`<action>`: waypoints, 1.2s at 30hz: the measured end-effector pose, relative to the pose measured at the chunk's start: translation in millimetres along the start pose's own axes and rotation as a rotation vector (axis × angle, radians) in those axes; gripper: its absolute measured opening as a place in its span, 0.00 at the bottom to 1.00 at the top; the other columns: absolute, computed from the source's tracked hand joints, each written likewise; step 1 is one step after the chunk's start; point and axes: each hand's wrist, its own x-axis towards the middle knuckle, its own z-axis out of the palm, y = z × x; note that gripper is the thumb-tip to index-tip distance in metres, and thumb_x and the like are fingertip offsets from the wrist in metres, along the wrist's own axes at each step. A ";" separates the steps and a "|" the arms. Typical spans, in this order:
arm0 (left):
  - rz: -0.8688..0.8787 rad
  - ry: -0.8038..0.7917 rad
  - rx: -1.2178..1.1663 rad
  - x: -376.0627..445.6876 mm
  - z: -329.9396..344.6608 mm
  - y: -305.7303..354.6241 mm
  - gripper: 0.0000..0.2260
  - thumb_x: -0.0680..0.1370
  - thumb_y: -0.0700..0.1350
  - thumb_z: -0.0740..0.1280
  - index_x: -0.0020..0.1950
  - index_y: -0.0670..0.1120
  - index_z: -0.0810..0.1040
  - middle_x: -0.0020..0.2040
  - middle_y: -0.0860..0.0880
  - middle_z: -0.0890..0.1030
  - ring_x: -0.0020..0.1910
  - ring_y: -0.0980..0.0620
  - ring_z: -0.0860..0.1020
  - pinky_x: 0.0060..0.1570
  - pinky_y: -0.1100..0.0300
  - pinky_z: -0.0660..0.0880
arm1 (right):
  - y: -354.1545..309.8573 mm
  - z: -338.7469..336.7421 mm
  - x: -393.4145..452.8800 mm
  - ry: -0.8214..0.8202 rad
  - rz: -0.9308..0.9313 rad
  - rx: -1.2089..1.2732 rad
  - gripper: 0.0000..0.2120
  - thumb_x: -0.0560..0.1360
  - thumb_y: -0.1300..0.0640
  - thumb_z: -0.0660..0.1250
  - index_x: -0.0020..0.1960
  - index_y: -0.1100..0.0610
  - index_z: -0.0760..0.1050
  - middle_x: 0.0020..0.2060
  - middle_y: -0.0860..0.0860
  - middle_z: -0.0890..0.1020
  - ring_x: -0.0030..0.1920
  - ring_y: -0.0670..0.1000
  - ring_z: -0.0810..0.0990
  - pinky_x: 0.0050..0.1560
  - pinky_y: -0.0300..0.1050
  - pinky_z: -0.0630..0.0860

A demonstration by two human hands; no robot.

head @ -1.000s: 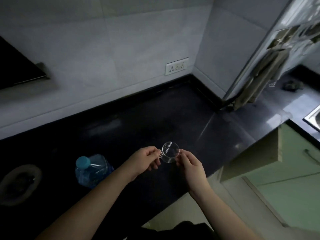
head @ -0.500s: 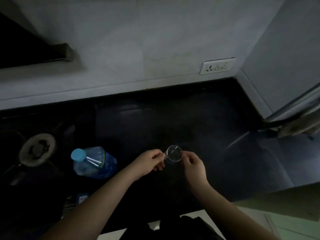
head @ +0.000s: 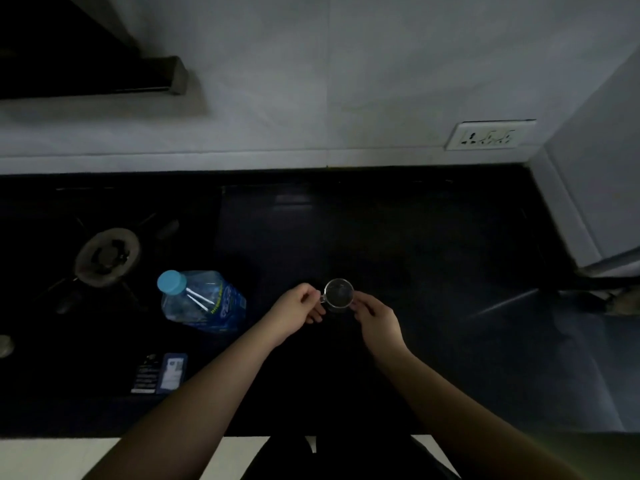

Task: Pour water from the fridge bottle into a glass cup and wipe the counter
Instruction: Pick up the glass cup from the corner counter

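Small clear glass cup [head: 338, 293] sits upright on dark shiny counter [head: 433, 271], near front middle. Left hand [head: 298, 311] pinches cup's handle side at 9 o'clock. Right hand [head: 375, 318] pinches cup's wall at 4 o'clock. Clear plastic water bottle with blue cap [head: 202, 301] stands at cup's 9 o'clock, apart. Round stove burner [head: 108, 256] at bottle's 10 o'clock.

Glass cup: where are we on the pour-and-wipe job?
Done: water bottle is out, standing capped on the counter. In hand: left hand and right hand hold the glass cup, which looks empty. Left: uncap, pour, wipe; no cloth clearly visible.
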 end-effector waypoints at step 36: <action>-0.003 0.082 0.080 20.5 5.9 -9.2 0.07 0.84 0.47 0.56 0.50 0.49 0.72 0.42 0.46 0.83 0.35 0.54 0.80 0.36 0.62 0.74 | -0.6 -0.5 12.7 -0.065 0.112 0.113 0.15 0.80 0.64 0.56 0.61 0.54 0.77 0.52 0.46 0.82 0.55 0.46 0.80 0.63 0.48 0.75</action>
